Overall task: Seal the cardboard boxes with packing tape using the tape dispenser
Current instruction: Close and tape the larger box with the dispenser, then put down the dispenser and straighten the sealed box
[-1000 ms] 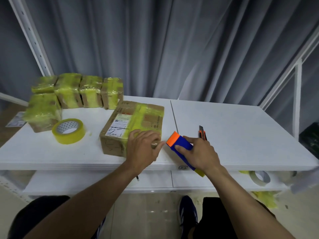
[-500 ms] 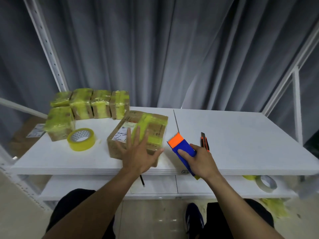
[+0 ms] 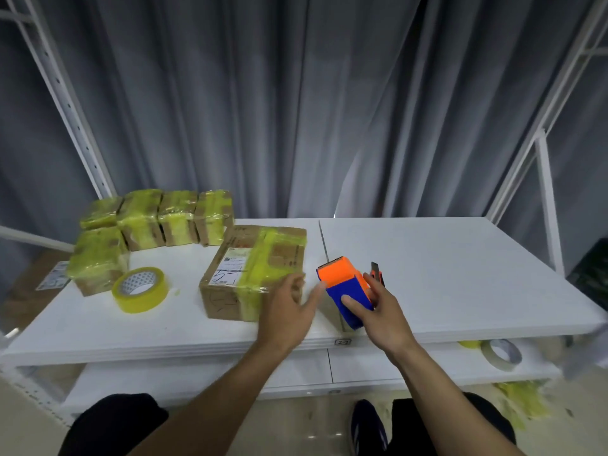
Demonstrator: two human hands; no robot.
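Head view: the left hand, fingers apart, has slid off the box toward 3 o'clock. The right hand fingers clamp the lifted tape dispenser. This box looks sealed.

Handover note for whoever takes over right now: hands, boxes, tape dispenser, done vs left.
Left hand: open, at the centre box's near right corner; contact is too blurred to tell.
Right hand: grip on the tape dispenser, just right of that box.
Done: centre box carries yellow tape bands; five taped boxes stand back left.
Left: unclear whether the centre box needs more strips. Spare tape roll lies left of it.
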